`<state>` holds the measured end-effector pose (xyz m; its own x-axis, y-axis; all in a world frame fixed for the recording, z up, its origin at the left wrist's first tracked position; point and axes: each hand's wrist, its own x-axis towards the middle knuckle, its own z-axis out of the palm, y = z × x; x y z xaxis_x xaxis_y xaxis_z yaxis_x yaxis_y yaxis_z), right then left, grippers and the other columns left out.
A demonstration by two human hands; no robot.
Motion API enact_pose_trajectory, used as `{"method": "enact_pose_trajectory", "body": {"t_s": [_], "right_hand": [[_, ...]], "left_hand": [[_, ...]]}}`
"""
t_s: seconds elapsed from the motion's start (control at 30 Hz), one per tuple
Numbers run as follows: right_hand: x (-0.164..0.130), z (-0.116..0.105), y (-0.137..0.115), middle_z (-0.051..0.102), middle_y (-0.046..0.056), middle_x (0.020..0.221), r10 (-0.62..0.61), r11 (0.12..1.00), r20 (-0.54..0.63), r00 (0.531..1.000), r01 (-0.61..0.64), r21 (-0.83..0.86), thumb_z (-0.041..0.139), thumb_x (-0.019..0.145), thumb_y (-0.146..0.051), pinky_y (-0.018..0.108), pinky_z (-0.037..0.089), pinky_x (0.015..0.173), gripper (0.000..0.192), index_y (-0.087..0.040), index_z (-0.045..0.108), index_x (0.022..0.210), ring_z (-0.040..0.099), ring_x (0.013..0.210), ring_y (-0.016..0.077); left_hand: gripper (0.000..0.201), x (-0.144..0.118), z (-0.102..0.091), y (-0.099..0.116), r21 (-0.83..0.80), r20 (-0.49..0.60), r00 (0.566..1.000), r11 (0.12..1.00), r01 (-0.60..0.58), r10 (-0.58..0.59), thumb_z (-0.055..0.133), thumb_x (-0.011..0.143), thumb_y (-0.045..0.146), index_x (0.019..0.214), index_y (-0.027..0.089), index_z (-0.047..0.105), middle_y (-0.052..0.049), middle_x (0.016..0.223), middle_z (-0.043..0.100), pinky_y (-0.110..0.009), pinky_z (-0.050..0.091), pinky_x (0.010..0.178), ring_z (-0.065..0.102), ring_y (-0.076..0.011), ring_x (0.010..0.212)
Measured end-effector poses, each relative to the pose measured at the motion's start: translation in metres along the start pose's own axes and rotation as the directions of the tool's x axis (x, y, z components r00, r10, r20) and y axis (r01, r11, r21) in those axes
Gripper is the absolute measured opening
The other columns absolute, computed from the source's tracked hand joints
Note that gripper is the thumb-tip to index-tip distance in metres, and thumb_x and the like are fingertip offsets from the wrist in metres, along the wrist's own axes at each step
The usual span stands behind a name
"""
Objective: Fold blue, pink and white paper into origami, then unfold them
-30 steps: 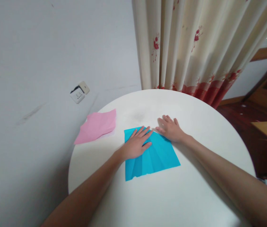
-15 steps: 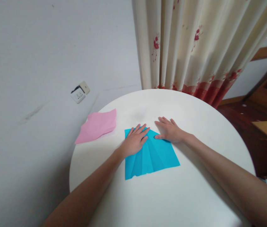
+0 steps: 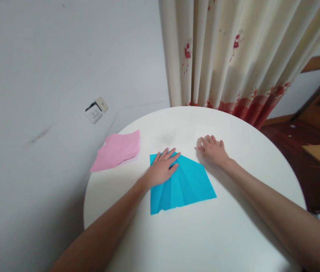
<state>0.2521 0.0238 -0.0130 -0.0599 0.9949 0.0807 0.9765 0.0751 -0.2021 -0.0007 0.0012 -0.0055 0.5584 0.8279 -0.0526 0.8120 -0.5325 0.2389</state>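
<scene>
A blue sheet of paper (image 3: 189, 185) with several fan-like creases lies on the white round table (image 3: 205, 234). Its lower edge is slightly ragged. Flat on the sheet's upper left part rests my left hand (image 3: 162, 170), fingers spread and holding nothing. My right hand (image 3: 213, 151) is just beyond the paper's upper right edge, over the table, apart from the sheet. Its fingers are loosely bent and apart, with nothing in them.
Pink paper (image 3: 117, 149) lies at the table's left edge, with a white sheet partly showing under it. A wall with a socket (image 3: 93, 113) is on the left. A patterned curtain (image 3: 219, 56) hangs behind the table; a brown board (image 3: 318, 153) is at the far right.
My right hand has moved off the blue paper, up and to the right, and its fingers have curled a little. My left hand and the paper have stayed in place.
</scene>
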Motion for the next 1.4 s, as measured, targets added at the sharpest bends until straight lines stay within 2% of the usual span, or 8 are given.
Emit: {"method": "enact_pose_trajectory", "body": {"t_s": [0.13, 0.3, 0.57, 0.73, 0.9, 1.07, 1.17, 1.4], "right_hand": [[-0.001, -0.003, -0.013, 0.034, 0.02, 0.155, -0.09, 0.992, -0.048, 0.995, 0.094, 0.083, 0.025, 0.1, -0.045, 0.057, 0.025, 0.114, 0.058, -0.013, 0.04, 0.146, 0.024, 0.146, 0.0343], [-0.01, -0.002, -0.024, 0.017, 0.015, 0.163, -0.295, 0.953, 0.12, 0.948, 0.282, 0.115, 0.036, 0.093, -0.065, 0.059, 0.015, 0.117, 0.074, -0.021, 0.031, 0.152, 0.01, 0.15, 0.0338], [-0.004, -0.021, 0.003, 0.002, 0.016, 0.164, -0.132, 0.99, 0.352, 0.927, 0.108, 0.087, 0.063, 0.077, -0.066, 0.061, 0.009, 0.117, 0.099, -0.024, 0.021, 0.156, 0.0, 0.15, 0.036], [-0.003, -0.033, 0.028, -0.001, 0.015, 0.164, -0.159, 0.987, 0.427, 0.89, 0.13, 0.095, 0.072, 0.068, -0.061, 0.065, 0.01, 0.115, 0.112, -0.026, 0.015, 0.157, -0.001, 0.15, 0.0388], [0.007, -0.031, 0.041, 0.019, 0.015, 0.162, -0.22, 0.975, 0.37, 0.903, 0.194, 0.106, 0.054, 0.087, -0.042, 0.062, 0.025, 0.113, 0.071, -0.022, 0.032, 0.152, 0.018, 0.148, 0.0375], [0.004, -0.015, 0.0, 0.054, 0.018, 0.141, -0.031, 0.989, -0.035, 0.999, 0.036, 0.14, 0.035, 0.097, -0.026, 0.042, 0.039, 0.108, 0.044, -0.011, 0.054, 0.135, 0.051, 0.13, 0.0285], [-0.016, -0.008, -0.042, 0.051, 0.017, 0.145, -0.23, 0.957, -0.161, 0.96, 0.254, 0.142, 0.034, 0.096, -0.019, 0.041, 0.033, 0.114, 0.045, -0.008, 0.054, 0.135, 0.04, 0.139, 0.0268], [-0.057, 0.007, -0.083, 0.029, 0.021, 0.157, -0.429, 0.897, 0.034, 0.903, 0.422, 0.131, 0.031, 0.094, -0.014, 0.045, 0.027, 0.118, 0.057, 0.001, 0.032, 0.149, 0.027, 0.146, 0.0292]], "left_hand": [[0.053, 0.0, 0.001, 0.0, 0.006, -0.008, 1.0, 1.0, -0.003, 0.003, 0.028, 0.1, 0.049, 0.151, 0.036, 0.03, 0.003, 0.163, 0.017, -0.054, 0.012, 0.12, 0.01, -0.0263, 0.151], [0.053, 0.001, 0.002, -0.001, 0.001, -0.015, 1.0, 1.0, -0.008, 0.008, 0.027, 0.1, 0.051, 0.151, 0.037, 0.03, 0.003, 0.163, 0.018, -0.055, 0.012, 0.12, 0.011, -0.0263, 0.151], [0.054, 0.0, 0.0, 0.0, -0.005, -0.004, 1.0, 1.0, -0.011, 0.011, 0.026, 0.1, 0.051, 0.152, 0.036, 0.029, 0.003, 0.163, 0.017, -0.055, 0.012, 0.12, 0.01, -0.0267, 0.151], [0.054, 0.002, 0.001, -0.002, -0.008, 0.005, 1.0, 1.0, -0.005, 0.005, 0.027, 0.1, 0.051, 0.152, 0.035, 0.028, 0.002, 0.163, 0.016, -0.055, 0.011, 0.12, 0.009, -0.0271, 0.151], [0.054, 0.003, 0.002, -0.003, -0.016, 0.01, 1.0, 1.0, -0.007, 0.007, 0.027, 0.1, 0.052, 0.152, 0.036, 0.028, 0.003, 0.163, 0.016, -0.056, 0.01, 0.12, 0.009, -0.0272, 0.151], [0.054, 0.001, 0.002, -0.003, -0.009, -0.001, 1.0, 1.0, -0.017, 0.017, 0.027, 0.1, 0.052, 0.152, 0.035, 0.029, 0.003, 0.163, 0.017, -0.055, 0.011, 0.12, 0.01, -0.0273, 0.151], [0.055, 0.001, 0.002, -0.002, 0.001, -0.01, 1.0, 1.0, -0.011, 0.011, 0.027, 0.1, 0.051, 0.152, 0.032, 0.03, 0.002, 0.163, 0.017, -0.055, 0.011, 0.12, 0.009, -0.027, 0.151], [0.059, 0.0, -0.001, 0.002, 0.02, 0.001, 1.0, 1.0, 0.017, -0.017, 0.03, 0.099, 0.042, 0.154, 0.023, 0.024, 0.0, 0.163, 0.018, -0.05, 0.011, 0.122, 0.01, -0.024, 0.151]]}}
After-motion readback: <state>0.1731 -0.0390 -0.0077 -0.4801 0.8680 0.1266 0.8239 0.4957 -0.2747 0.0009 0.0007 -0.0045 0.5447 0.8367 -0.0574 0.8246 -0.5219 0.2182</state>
